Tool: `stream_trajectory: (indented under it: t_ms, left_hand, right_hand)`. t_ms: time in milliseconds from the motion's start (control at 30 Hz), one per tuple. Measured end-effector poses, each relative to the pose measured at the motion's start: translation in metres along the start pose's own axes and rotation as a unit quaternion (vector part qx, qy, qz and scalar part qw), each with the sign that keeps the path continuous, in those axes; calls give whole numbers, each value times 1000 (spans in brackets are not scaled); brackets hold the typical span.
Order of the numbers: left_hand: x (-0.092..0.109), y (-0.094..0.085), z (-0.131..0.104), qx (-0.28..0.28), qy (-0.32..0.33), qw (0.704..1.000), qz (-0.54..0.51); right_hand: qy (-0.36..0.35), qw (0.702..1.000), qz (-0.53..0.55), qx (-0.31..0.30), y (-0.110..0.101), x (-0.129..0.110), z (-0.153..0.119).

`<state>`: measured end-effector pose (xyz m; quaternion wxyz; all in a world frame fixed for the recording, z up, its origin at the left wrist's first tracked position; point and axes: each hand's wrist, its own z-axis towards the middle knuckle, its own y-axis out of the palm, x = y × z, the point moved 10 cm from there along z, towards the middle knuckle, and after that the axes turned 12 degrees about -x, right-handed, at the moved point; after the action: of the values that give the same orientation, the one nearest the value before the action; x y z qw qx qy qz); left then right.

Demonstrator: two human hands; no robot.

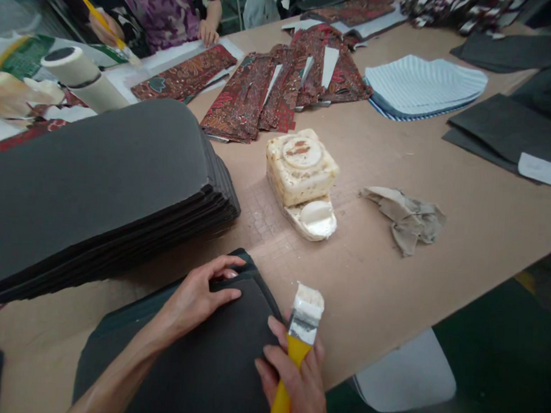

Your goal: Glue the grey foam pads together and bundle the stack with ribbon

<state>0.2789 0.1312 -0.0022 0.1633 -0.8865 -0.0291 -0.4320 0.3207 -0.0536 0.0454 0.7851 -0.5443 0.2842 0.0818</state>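
Observation:
Dark sheets (205,355) lie in a stack at the table's near edge. My left hand (203,298) rests on their upper end, its thumb on the top sheet and its fingers spread at the far edge. At the right edge of the sheets, my right hand (295,372) is wrapped round the yellow handle of a brush (299,347), with fingertips touching the sheets. White paste coats the upright bristles. Beyond the brush stands a cream glue container (302,168) with white paste in its front lip.
A tall stack of dark panels (99,162) fills the left. A crumpled rag (409,218) lies right of the container. Patterned red pieces (253,96) and striped blue pieces (422,85) lie farther back. Another person's hand (105,27) holds a yellow brush. A stool (405,373) stands at lower right.

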Motion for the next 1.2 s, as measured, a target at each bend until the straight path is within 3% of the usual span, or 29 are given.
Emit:
stream_trajectory:
  t_ms: [133, 300, 467, 733, 1200]
  left_hand:
    - [-4, -4, 1, -19, -14, 1000, -16]
    - [-10, -5, 1, -42, -14, 998, -41]
    - [-4, -1, 4, -83, 0, 997, -6]
    - [26, 16, 16, -185, 48, 981, 34]
    - [17, 19, 25, -235, 24, 972, -1]
  right_hand:
    - [41, 997, 43, 48, -15, 18, 30]
    - [82, 985, 145, 32, -5, 28, 58]
    - [88, 981, 168, 37, -3, 26, 59]
    - [95, 980, 168, 50, -5, 25, 62]
    - [92, 981, 165, 49, -5, 30, 70]
